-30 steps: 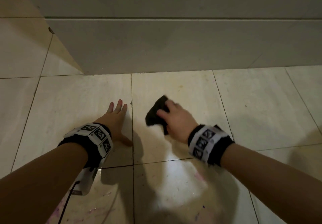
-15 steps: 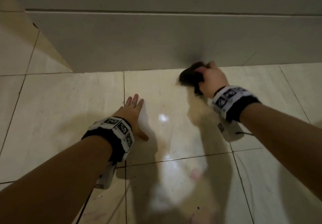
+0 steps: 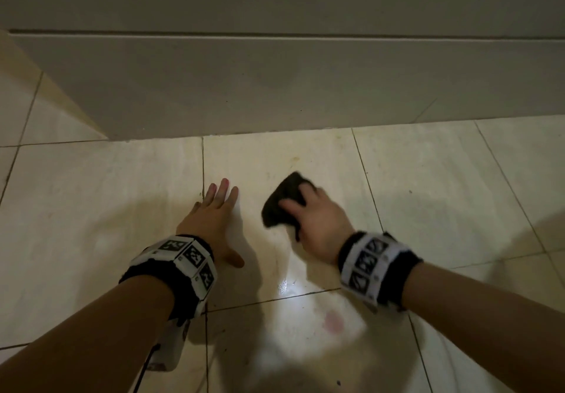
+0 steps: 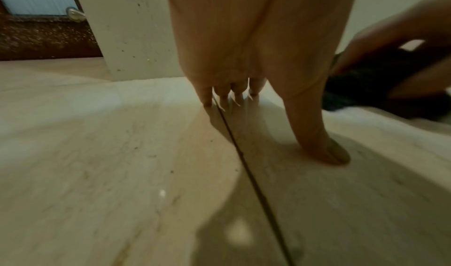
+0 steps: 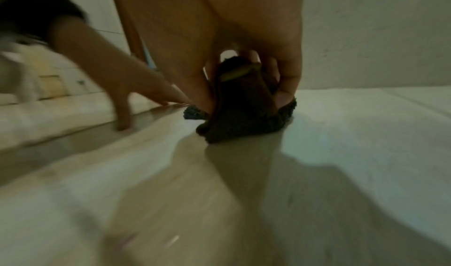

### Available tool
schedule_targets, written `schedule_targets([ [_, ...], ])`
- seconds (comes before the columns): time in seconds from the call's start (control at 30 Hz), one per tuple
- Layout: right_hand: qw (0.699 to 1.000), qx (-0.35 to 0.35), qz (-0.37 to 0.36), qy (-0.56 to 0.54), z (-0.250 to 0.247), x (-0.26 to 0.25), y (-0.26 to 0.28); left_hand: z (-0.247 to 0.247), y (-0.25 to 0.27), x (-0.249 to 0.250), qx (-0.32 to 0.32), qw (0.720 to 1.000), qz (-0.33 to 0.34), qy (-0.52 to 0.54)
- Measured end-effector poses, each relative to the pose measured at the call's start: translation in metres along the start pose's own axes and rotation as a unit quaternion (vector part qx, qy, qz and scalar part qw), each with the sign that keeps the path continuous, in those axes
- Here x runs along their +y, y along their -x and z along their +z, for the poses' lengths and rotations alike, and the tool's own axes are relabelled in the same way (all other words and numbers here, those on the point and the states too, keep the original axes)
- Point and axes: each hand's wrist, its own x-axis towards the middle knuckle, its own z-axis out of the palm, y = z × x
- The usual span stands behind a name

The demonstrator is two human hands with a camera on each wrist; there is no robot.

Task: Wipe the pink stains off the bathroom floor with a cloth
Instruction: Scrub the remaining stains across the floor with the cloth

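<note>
Left hand [image 3: 211,224] flat on floor [image 3: 91,209], fingers spread, holding nothing. Right hand [image 3: 321,224] gripping dark cloth [image 3: 281,206], pressed to tile. Pink stain [image 3: 333,322] on next tile nearer body, behind right wrist; right hand closer. Pull-back stroke likely needed.

The right hand [image 3: 318,221] covers the near part of the dark cloth [image 3: 282,203], so the full shape of the cloth cannot be seen in the head view. In the right wrist view the left hand [image 5: 117,88] and the floor [image 5: 366,135] near the camera are blurred. A faint pink stain [image 3: 334,323] shows on the near tile, with soft edges. Both forearms are cut off by the bottom edge. In the left wrist view the cloth [image 4: 366,88] is only a dark patch, partly hidden behind the right hand [image 4: 390,44].
</note>
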Motion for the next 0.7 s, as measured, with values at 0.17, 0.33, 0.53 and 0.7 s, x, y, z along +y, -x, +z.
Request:
schedule_targets([
  [0.17,0.999,0.029,0.010,-0.038,-0.009,0.026,0.008,0.006,0.009,-0.002,0.003,1.000,0.008,-0.016],
  [0.33,0.961,0.098,0.257,0.029,-0.024,0.068,-0.017,0.010,0.019,-0.006,-0.007,0.999,0.026,-0.043],
  [0.53,0.993,0.068,0.087,0.041,0.010,-0.007,0.015,0.006,0.020,-0.007,-0.029,0.997,0.030,-0.059],
  [0.7,0.997,-0.040,-0.071,0.012,0.043,-0.061,0.078,0.004,0.026,-0.012,-0.058,0.995,0.042,-0.074],
])
